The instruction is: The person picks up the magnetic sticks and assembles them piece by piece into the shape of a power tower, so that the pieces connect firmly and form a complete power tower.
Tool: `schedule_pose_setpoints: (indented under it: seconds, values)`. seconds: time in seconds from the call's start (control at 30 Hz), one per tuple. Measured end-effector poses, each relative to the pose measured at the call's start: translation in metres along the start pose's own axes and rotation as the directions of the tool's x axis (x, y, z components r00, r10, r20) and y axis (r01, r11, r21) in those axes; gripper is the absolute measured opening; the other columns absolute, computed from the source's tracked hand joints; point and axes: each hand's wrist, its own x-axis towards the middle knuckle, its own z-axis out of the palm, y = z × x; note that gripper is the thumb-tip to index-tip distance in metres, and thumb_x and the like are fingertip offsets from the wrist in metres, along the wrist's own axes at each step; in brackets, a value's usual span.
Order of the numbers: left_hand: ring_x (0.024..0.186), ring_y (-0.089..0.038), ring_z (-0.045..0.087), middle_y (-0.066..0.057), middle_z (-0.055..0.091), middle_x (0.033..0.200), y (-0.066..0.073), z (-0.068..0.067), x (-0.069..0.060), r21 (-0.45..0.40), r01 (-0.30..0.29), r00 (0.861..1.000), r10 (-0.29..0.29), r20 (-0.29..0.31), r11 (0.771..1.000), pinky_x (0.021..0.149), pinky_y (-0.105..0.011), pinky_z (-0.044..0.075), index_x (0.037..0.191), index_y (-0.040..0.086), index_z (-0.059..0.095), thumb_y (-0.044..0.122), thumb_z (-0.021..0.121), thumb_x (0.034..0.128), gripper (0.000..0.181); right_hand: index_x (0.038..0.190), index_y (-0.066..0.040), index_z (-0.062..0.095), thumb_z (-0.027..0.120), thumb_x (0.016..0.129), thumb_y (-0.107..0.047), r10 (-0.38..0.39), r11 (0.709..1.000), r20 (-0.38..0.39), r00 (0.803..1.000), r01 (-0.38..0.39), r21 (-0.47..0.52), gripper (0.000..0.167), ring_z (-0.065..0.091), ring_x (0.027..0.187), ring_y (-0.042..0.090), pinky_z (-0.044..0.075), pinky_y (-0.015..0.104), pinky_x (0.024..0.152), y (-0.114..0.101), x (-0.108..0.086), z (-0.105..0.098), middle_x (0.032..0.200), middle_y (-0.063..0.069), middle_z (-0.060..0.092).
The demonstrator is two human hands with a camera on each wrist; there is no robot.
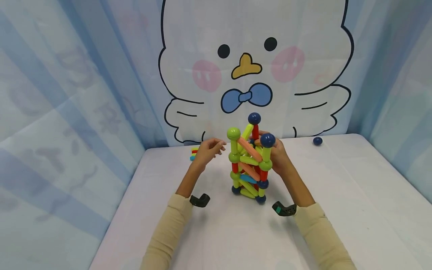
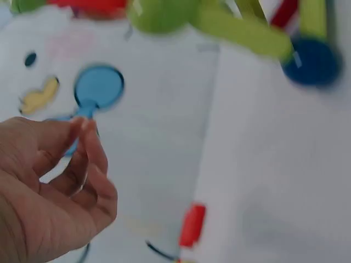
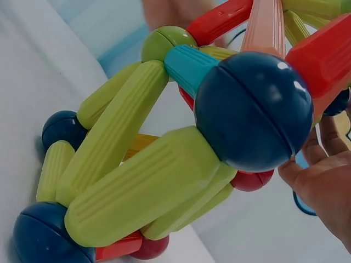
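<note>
A tower of magnetic sticks and balls (image 1: 249, 160) stands upright on the table, with green, red, orange and blue sticks joined by green and navy balls. My right hand (image 1: 279, 157) holds the tower at its far right side, its fingers near the rear red stick (image 1: 255, 132); the sticks partly hide the fingertips. In the right wrist view, a large navy ball (image 3: 253, 112) fills the middle, and the right hand (image 3: 326, 181) is behind it. My left hand (image 1: 210, 150) hovers left of the tower, fingers loosely bent and thumb near the fingertips, with nothing visible between them (image 2: 68, 181).
Several loose sticks (image 1: 194, 153) in yellow, red and blue lie behind the left hand. A loose navy ball (image 1: 317, 141) sits near the back right edge of the table (image 1: 351, 180). A curtain with a cartoon figure (image 1: 314, 45) hangs directly behind the table.
</note>
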Motion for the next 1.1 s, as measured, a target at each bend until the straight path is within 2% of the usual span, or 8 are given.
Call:
schedule_pose_setpoints:
  seconds: [0.1,0.23,0.33,0.47,0.73,0.97,1.07,1.1]
  values:
    - [0.099,-0.028,0.062,-0.015,0.067,0.11,-0.027,-0.014,0.005,0.214,0.055,0.988,-0.021,-0.156,0.975,0.081,-0.032,0.053,0.112,0.006,0.067,0.021,0.058,0.0985,0.022,0.125,-0.017,0.057,0.048,0.101,-0.008,-0.021,0.999,0.009,1.0,0.021,-0.026,0.027,0.067,0.1,0.01,0.055,0.023,0.086,0.0,-0.002,-0.001,0.113,-0.002,0.067]
    - [0.109,-0.033,0.054,-0.019,0.057,0.122,-0.059,-0.029,0.008,0.425,0.231,0.94,-0.088,-0.33,0.875,0.089,-0.043,0.051,0.119,0.008,0.066,0.012,0.058,0.096,0.024,0.125,-0.017,0.058,0.045,0.102,-0.007,-0.053,0.998,0.034,0.998,0.054,-0.025,0.028,0.064,0.103,0.011,0.054,0.023,0.09,0.0,-0.007,-0.005,0.115,-0.002,0.066]
    - [0.116,-0.036,0.048,-0.021,0.048,0.129,-0.073,-0.038,0.009,0.496,0.326,0.917,-0.143,-0.372,0.805,0.093,-0.049,0.049,0.123,0.012,0.064,0.012,0.06,0.0954,0.028,0.125,-0.017,0.06,0.041,0.103,-0.005,-0.088,0.996,0.041,0.995,0.088,0.003,0.031,0.063,0.105,0.012,0.053,0.024,0.093,-0.001,-0.011,-0.008,0.115,0.0,0.067]
    - [0.118,-0.037,0.047,-0.021,0.045,0.13,-0.088,-0.042,0.009,0.556,0.356,0.923,-0.191,-0.333,0.751,0.095,-0.053,0.048,0.123,0.014,0.063,0.016,0.063,0.0946,0.028,0.124,-0.019,0.06,0.043,0.103,-0.007,-0.12,0.993,0.044,0.992,0.118,0.03,0.03,0.062,0.109,0.013,0.051,0.026,0.098,-0.003,-0.014,-0.012,0.114,0.0,0.067]
    - [0.115,-0.032,0.046,-0.016,0.047,0.128,-0.098,-0.041,0.008,0.578,0.31,0.943,-0.167,-0.287,0.755,0.101,-0.048,0.046,0.115,0.01,0.058,0.019,0.07,0.0911,0.028,0.123,-0.02,0.062,0.047,0.102,-0.007,-0.117,0.993,0.04,0.992,0.118,-0.003,0.029,0.063,0.108,0.013,0.05,0.028,0.098,-0.006,-0.018,-0.017,0.115,0.0,0.067]
    - [0.097,-0.028,0.057,-0.014,0.062,0.105,-0.097,-0.04,0.009,0.65,0.271,0.955,-0.115,-0.273,0.71,0.09,-0.042,0.05,0.098,0.005,0.057,0.017,0.074,0.0873,0.024,0.123,-0.021,0.061,0.048,0.102,-0.009,-0.128,0.991,0.046,0.991,0.129,-0.033,0.028,0.063,0.11,0.012,0.05,0.028,0.098,-0.008,-0.017,-0.018,0.117,0.0,0.065]
    - [0.096,-0.026,0.059,-0.014,0.065,0.107,-0.091,-0.039,0.006,0.62,0.28,0.955,-0.147,-0.258,0.733,0.091,-0.039,0.051,0.106,0.003,0.058,0.016,0.072,0.0887,0.026,0.126,-0.018,0.059,0.046,0.103,-0.012,-0.138,0.987,0.02,0.99,0.139,-0.086,0.027,0.064,0.112,0.012,0.049,0.025,0.099,-0.012,-0.016,-0.016,0.119,-0.001,0.063]
    - [0.097,-0.026,0.059,-0.015,0.065,0.108,-0.088,-0.038,0.005,0.594,0.271,0.957,-0.148,-0.249,0.757,0.091,-0.039,0.052,0.11,0.002,0.06,0.016,0.071,0.0896,0.028,0.128,-0.018,0.058,0.046,0.103,-0.014,-0.143,0.984,0.006,0.99,0.142,-0.105,0.027,0.064,0.112,0.012,0.049,0.024,0.099,-0.014,-0.016,-0.015,0.12,-0.001,0.062]
